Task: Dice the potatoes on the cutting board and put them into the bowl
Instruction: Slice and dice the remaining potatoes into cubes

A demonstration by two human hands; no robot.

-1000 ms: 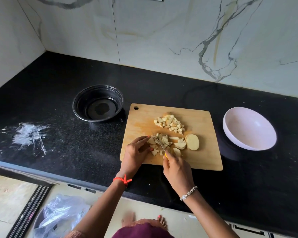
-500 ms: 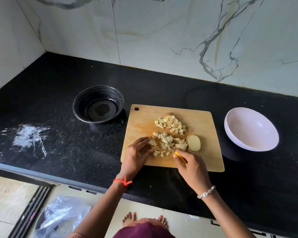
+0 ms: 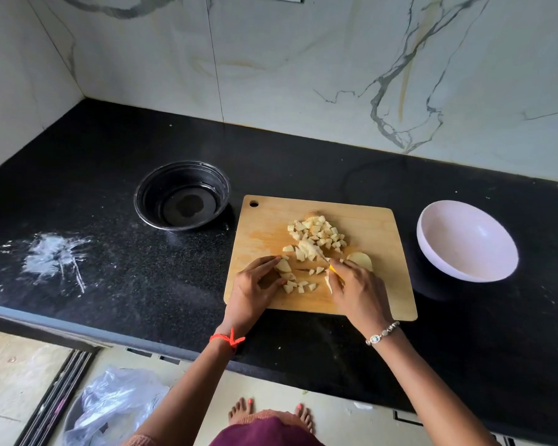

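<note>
L hand (image 3: 255, 284) pinches a pale potato chunk (image 3: 283, 266) btwn fingertips and thumb, near-left on the rectangular light wooden cutting board (image 3: 377, 226). R hand (image 3: 358, 291) is wrapped round a small yellow-handled knife (image 3: 332, 269); the blade is blurred and points toward the pile of pale diced potato cubes (image 3: 316, 233) mid-board. An uncut rounded potato piece (image 3: 363, 260) lies just beside the R hand. The round pale pink bowl (image 3: 464, 239), right of the board, holds no potato yet.

Risks, my judgement:
- L fingertips sit v. close to the blade, so a slip on wet starch could nick them.
- The small chunk may roll under the cut.
- Loose cubes (image 3: 298, 286) btwn the hands could get swept off the front edge.
- The bowl stands apart from the board, so pieces could drop in the gap on transfer.

Surface: glossy black speckled stone table (image 3: 110, 188) w/ a white powdery smear (image 3: 55, 259) at left, plus a round black bowl (image 3: 155, 188), poss. some water inside.

Room: white grey-veined marble wall (image 3: 303, 75) behind. Below are a beige tiled floor (image 3: 13, 375) and a crumpled clear plastic bag (image 3: 116, 400).
</note>
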